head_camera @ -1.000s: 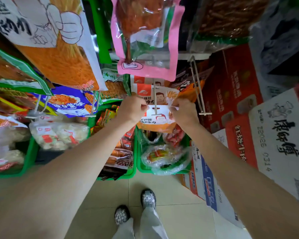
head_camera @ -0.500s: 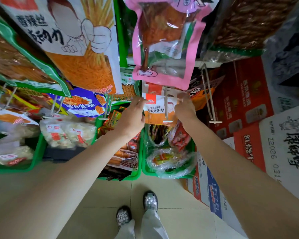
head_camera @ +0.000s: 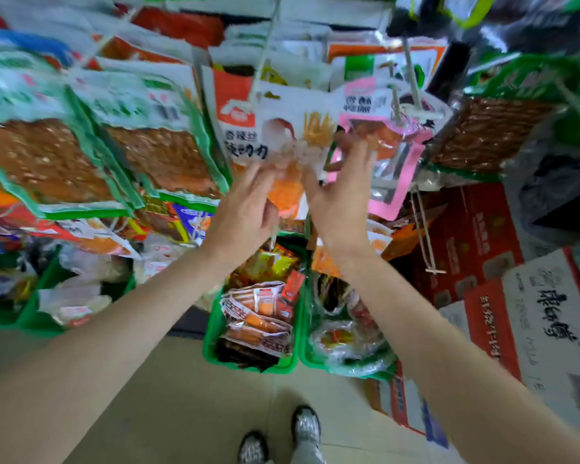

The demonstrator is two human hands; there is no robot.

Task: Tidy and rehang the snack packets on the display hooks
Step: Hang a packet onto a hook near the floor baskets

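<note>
Because the head view is motion-blurred, fine detail is limited. The left hand [head_camera: 245,209] and right hand [head_camera: 340,199] are both raised with fingers spread and straight, their fingertips at the lower part of the orange-and-white snack packet [head_camera: 275,135]; no pinch is visible. This packet hangs from a display hook [head_camera: 265,58], between the green-edged packets [head_camera: 154,152] and the pink packet [head_camera: 395,162]. It appears light, thin and flexible, probably slippery film; hold it by the stiffer top header near the hang hole. Its black Chinese print is too blurred to read reliably.
</note>
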